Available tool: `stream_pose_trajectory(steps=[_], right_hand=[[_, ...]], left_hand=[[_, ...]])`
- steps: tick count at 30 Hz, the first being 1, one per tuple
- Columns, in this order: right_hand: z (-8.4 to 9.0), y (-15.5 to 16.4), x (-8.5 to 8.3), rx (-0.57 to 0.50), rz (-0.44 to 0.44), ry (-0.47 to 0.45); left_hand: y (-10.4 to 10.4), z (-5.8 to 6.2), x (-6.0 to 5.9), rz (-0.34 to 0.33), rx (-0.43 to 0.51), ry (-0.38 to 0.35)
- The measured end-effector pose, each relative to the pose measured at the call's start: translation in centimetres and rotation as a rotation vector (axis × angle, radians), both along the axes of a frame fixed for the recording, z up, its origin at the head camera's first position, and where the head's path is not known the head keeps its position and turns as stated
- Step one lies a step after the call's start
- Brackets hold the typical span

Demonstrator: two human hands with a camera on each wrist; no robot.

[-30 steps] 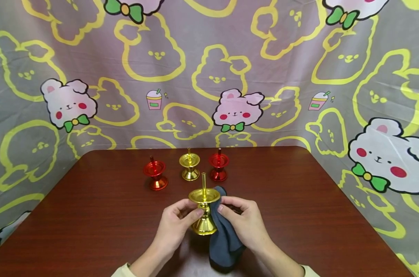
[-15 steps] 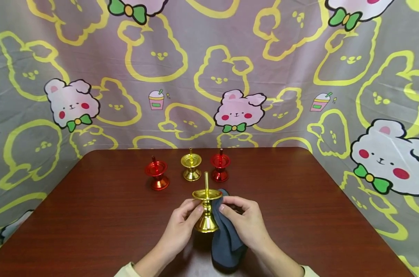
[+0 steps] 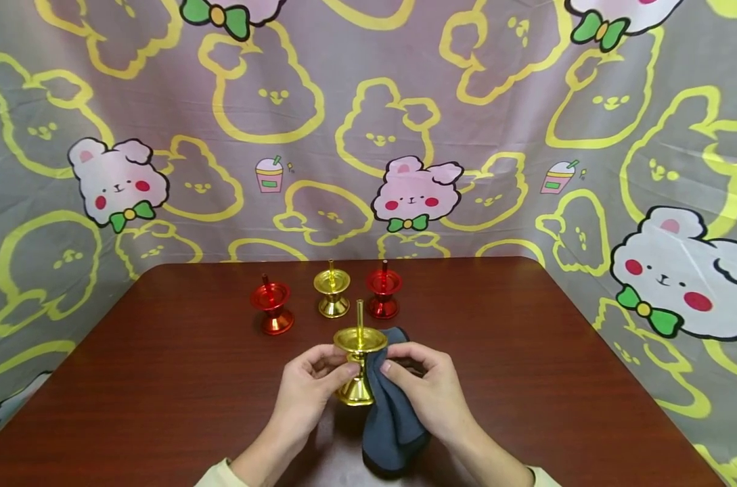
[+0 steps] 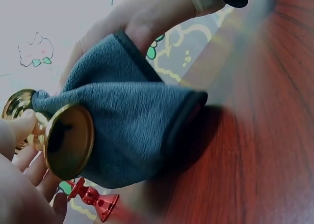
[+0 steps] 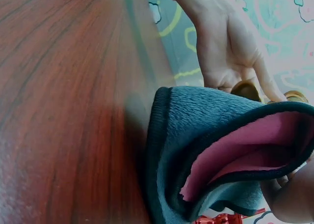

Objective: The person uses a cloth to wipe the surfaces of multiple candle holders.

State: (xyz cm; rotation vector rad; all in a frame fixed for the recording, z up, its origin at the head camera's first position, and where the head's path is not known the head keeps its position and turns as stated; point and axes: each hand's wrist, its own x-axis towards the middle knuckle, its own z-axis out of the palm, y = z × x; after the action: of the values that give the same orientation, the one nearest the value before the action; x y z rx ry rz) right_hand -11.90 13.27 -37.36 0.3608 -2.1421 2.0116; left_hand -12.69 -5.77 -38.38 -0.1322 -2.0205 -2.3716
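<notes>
A shiny gold candle holder (image 3: 357, 389), with a dish and an upright stem on top, is held above the table near its front. My left hand (image 3: 306, 384) grips its narrow waist from the left, thumb in front. On the other side my right hand (image 3: 430, 389) pinches a dark blue-grey cloth (image 3: 395, 433) against the holder's right side; the rest of the cloth hangs down. The left wrist view shows the holder's round base (image 4: 73, 140) tipped toward the camera, with the cloth (image 4: 127, 121) beside it. In the right wrist view the cloth's pink underside (image 5: 235, 150) shows.
Farther back on the brown table (image 3: 161, 385) stand a red candle holder (image 3: 275, 311) at left, a smaller-looking gold one (image 3: 332, 294) in the middle and another red one (image 3: 384, 295) to its right. A patterned curtain (image 3: 331, 149) hangs behind and around the table.
The gold holder tilts and turns slightly in my left hand, with the cloth kept against it. Both hands stay in nearly the same place. The view shifts a little.
</notes>
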Motion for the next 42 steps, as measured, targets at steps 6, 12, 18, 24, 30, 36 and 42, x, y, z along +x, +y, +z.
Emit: stream_pose_trajectory(steps=[6, 12, 18, 24, 30, 36, 42], right_hand=[[0.1, 0.0, -0.1, 0.015, 0.002, 0.000], [0.3, -0.1, -0.2, -0.002, 0.000, -0.032], [0.4, -0.2, -0.3, -0.002, 0.000, -0.041], [0.2, -0.4, -0.5, 0.022, -0.017, -0.001], [0.2, -0.5, -0.2, 0.024, 0.033, 0.014], [0.2, -0.6, -0.1, 0.027, 0.041, 0.029], [0.3, -0.4, -0.1, 0.036, 0.033, 0.044]], left_hand=[[-0.6, -0.2, 0.2, -0.068, -0.019, -0.008], [-1.0, -0.3, 0.5, -0.149, -0.088, 0.058], [-1.3, -0.2, 0.4, -0.227, -0.097, 0.084], [-1.1, -0.1, 0.5, -0.209, -0.124, 0.088], [-0.8, 0.0, 0.2, -0.081, -0.225, 0.091], [-0.6, 0.3, -0.1, -0.022, -0.068, -0.020], [-1.0, 0.3, -0.1, -0.048, -0.014, -0.034]])
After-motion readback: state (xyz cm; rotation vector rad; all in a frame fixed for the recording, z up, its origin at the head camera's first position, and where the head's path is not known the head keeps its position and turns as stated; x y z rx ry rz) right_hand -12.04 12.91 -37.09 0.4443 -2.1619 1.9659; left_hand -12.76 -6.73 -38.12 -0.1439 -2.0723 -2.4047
